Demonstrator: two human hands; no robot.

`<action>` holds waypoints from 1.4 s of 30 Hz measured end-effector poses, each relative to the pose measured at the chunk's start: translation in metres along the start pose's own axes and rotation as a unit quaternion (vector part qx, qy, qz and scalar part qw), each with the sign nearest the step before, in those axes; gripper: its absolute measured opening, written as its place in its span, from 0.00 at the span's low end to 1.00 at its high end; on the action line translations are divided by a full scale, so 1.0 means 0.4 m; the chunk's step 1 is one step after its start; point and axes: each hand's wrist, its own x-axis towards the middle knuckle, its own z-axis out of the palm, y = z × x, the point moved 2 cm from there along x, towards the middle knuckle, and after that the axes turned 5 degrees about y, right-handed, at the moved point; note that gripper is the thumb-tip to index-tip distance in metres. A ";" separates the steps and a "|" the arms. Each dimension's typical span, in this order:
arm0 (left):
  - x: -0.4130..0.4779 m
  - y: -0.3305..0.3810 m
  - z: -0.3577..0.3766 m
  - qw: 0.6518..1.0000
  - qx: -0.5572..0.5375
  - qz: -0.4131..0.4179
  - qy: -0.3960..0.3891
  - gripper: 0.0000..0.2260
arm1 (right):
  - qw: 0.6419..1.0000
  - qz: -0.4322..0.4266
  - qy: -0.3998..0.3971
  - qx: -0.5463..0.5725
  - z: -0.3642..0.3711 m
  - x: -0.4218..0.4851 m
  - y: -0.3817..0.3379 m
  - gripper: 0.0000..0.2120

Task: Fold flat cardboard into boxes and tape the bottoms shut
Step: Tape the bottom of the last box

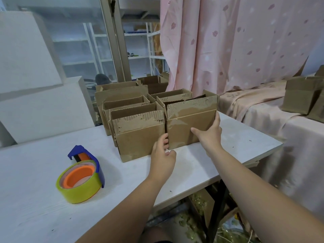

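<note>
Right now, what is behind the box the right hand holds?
Another open box stands directly behind it, with a pink curtain beyond. The held box covers its lower walls and base.
</note>
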 end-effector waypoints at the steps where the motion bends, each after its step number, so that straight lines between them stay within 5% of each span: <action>1: 0.002 -0.002 -0.002 1.000 -0.008 -0.003 -0.001 0.25 | 1.000 -0.008 -0.002 -0.003 0.011 -0.002 0.002 0.51; 8: 0.004 0.001 -0.010 0.999 -0.035 -0.014 -0.001 0.20 | 0.994 -0.082 0.005 -0.071 0.047 -0.049 0.031 0.46; 18: 0.006 0.003 -0.012 0.995 -0.070 -0.049 -0.056 0.21 | 0.959 -0.186 -0.073 -0.200 0.066 -0.081 0.031 0.13; 23: -0.001 0.014 -0.026 0.995 -0.086 -0.029 -0.032 0.20 | 0.932 -0.223 -0.138 -0.250 0.075 -0.092 0.022 0.12; 30: -0.033 0.035 -0.113 0.996 0.035 0.070 0.047 0.18 | 0.855 -0.317 -0.190 -0.363 0.091 -0.120 0.011 0.09; 36: -0.028 0.018 -0.193 0.993 0.076 0.037 0.084 0.17 | 0.903 -0.262 -0.194 -0.281 0.120 -0.175 -0.017 0.08; 42: -0.047 0.031 -0.265 0.992 0.046 0.054 0.101 0.17 | 0.887 -0.307 -0.257 -0.232 0.192 -0.290 -0.101 0.08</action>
